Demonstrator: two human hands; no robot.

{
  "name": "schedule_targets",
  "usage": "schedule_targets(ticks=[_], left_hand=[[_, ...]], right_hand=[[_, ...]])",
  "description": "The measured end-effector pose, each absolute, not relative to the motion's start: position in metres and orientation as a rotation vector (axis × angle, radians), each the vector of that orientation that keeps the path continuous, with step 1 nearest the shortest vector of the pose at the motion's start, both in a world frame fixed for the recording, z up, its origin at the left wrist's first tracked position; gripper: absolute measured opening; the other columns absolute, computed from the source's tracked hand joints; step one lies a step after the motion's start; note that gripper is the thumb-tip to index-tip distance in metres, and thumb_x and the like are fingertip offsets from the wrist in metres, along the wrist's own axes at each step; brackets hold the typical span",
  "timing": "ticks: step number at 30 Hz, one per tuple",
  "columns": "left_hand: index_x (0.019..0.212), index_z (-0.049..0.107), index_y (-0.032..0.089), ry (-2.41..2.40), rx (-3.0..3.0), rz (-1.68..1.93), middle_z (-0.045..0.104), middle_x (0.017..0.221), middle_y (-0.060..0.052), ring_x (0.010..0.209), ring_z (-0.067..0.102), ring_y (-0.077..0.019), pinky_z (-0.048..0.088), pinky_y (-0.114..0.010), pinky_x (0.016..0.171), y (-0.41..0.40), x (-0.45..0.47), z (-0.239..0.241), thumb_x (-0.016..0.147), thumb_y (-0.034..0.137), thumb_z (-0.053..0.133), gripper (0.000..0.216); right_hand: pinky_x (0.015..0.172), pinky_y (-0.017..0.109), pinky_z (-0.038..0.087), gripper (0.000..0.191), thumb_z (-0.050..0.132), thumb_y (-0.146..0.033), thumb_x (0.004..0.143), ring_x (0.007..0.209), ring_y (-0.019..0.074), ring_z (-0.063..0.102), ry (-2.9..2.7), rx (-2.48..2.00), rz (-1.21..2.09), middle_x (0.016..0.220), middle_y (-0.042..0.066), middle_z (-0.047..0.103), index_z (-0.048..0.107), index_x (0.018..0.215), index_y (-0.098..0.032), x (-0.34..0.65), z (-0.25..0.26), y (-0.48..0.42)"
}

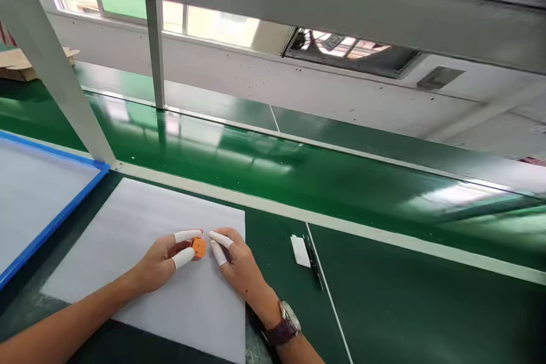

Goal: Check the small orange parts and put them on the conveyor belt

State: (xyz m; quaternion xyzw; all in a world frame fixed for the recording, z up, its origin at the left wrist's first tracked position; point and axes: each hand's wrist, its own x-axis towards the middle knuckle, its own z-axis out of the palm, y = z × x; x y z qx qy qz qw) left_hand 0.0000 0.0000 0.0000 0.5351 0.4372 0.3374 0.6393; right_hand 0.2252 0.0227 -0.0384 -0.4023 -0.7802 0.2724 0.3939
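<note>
Both hands rest on a white foam sheet [140, 222] near the table's front edge. My left hand [164, 261] pinches a small round orange part [198, 247] between thumb and forefinger, both wearing white finger cots. My right hand [234, 261] sits just right of the part, its cot-covered fingertips pointing at it and nearly touching; its fingers are curled and I see nothing in them. A watch with a brown strap [285, 325] is on the right wrist.
A green conveyor belt [298, 176] runs behind the work area, past a metal rail. A blue-edged grey tray [34, 193] lies at left. A small white piece [300, 250] lies on the green table. Grey frame posts [55, 62] rise at left.
</note>
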Motion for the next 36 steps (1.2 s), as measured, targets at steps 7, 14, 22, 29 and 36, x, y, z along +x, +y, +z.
schedule_targets(ticks=[7, 14, 22, 29, 36], left_hand=[[0.130, 0.064, 0.023, 0.942, 1.175, 0.804, 0.064, 0.139, -0.005, 0.129, 0.059, -0.0270, 0.046, -0.045, 0.114, -0.002, 0.005, -0.003, 0.093, 0.025, 0.062, 0.037], [0.132, 0.064, 0.027, 0.921, 1.251, 0.800, 0.057, 0.147, -0.002, 0.132, 0.057, -0.0259, 0.047, -0.043, 0.114, -0.005, 0.005, -0.005, 0.093, 0.017, 0.058, 0.040], [0.132, 0.064, 0.031, 0.904, 1.322, 0.831, 0.058, 0.146, 0.000, 0.128, 0.060, -0.0243, 0.050, -0.041, 0.112, -0.006, 0.007, -0.006, 0.095, 0.020, 0.058, 0.039], [0.125, 0.069, 0.030, 0.970, 1.326, 0.850, 0.064, 0.139, 0.000, 0.124, 0.063, -0.0248, 0.055, -0.041, 0.107, -0.006, 0.013, 0.002, 0.092, 0.021, 0.063, 0.034], [0.124, 0.069, 0.027, 0.939, 1.228, 0.845, 0.065, 0.136, -0.003, 0.121, 0.065, -0.0261, 0.054, -0.044, 0.106, -0.003, 0.009, -0.002, 0.093, 0.023, 0.063, 0.032]], right_hand=[[0.079, 0.034, 0.055, 0.035, 0.056, -0.033, 0.097, 0.082, 0.0169, 0.062, -1.817, -1.109, 1.226, 0.101, 0.004, 0.070, 0.060, 0.132, -0.028, 0.223, -0.019, 0.009], [0.077, 0.034, 0.051, 0.036, 0.059, -0.031, 0.093, 0.081, 0.0173, 0.058, -1.737, -1.189, 1.322, 0.097, 0.003, 0.068, 0.063, 0.129, -0.027, 0.215, -0.013, 0.006], [0.071, 0.032, 0.050, 0.033, 0.055, -0.025, 0.092, 0.077, 0.0162, 0.055, -1.745, -1.137, 1.230, 0.099, 0.004, 0.066, 0.064, 0.123, -0.025, 0.209, -0.014, 0.002], [0.083, 0.037, 0.052, 0.041, 0.057, -0.024, 0.092, 0.088, 0.0184, 0.059, -1.756, -1.037, 1.310, 0.099, 0.004, 0.062, 0.058, 0.133, -0.026, 0.218, -0.017, 0.003], [0.083, 0.036, 0.051, 0.047, 0.058, -0.022, 0.093, 0.089, 0.0175, 0.058, -1.873, -0.992, 1.270, 0.106, 0.004, 0.064, 0.052, 0.138, -0.030, 0.226, -0.008, 0.010]])
